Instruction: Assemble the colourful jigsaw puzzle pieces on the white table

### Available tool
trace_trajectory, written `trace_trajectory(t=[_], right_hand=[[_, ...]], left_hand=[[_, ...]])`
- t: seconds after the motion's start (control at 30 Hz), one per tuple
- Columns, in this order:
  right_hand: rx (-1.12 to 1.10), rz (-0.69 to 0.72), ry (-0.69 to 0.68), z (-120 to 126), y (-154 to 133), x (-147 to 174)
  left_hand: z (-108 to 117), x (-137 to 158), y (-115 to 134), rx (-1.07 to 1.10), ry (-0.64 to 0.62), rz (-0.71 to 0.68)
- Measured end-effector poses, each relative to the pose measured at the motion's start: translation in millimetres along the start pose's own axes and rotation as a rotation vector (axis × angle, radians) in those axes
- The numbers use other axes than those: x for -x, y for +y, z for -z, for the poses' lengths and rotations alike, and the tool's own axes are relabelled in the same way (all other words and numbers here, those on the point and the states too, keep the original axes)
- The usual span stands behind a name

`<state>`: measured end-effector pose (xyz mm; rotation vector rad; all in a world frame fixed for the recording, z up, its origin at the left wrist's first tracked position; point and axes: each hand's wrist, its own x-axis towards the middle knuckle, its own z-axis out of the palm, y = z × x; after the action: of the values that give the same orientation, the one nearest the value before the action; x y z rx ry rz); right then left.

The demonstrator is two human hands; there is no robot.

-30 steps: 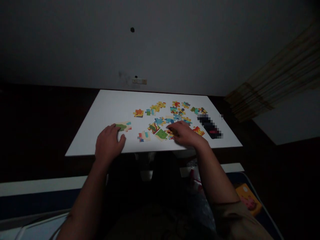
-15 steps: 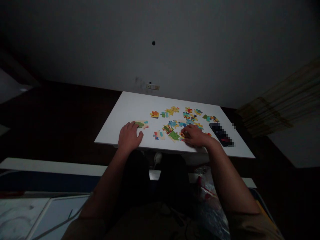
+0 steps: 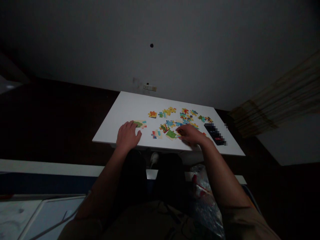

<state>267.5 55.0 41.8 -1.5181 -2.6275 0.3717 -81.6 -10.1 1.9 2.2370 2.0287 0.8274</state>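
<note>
My left hand (image 3: pixel 127 136) lies flat near the table's left front edge, fingers stretched out and thumb apart. Its fingertips rest against a green and cream strip of jigsaw pieces (image 3: pixel 141 124). My right hand (image 3: pixel 191 134) is bent over the scattered pieces, its fingers curled around a small yellow and red jigsaw piece (image 3: pixel 178 135) that they partly hide. Just left of that hand are a green jigsaw piece (image 3: pixel 171 134) and a red and green one (image 3: pixel 164 128). A cream and blue piece (image 3: pixel 157 134) sits between the two hands.
More jigsaw pieces (image 3: pixel 169 111) are spread over the middle and back of the white table (image 3: pixel 135 103). A dark, partly pixelated flat object (image 3: pixel 213 132) lies on the right side. Below the table's front edge, a clear plastic bag (image 3: pixel 203 190) rests beside my leg.
The whole view has shifted slightly. My left hand stays on the same strip. My right hand's fingers have shifted slightly over the small piece by the green one.
</note>
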Motion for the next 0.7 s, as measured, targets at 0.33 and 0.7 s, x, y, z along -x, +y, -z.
trace_trajectory(t=[0.33,0.7], right_hand=[[-0.06,0.086,-0.069,-3,-1,5],[-0.061,0.05,0.004,10,9,10]], left_hand=[[0,-1,3,-0.085,-0.06,0.031],[3,-1,6,-0.106,-0.067,0.031]])
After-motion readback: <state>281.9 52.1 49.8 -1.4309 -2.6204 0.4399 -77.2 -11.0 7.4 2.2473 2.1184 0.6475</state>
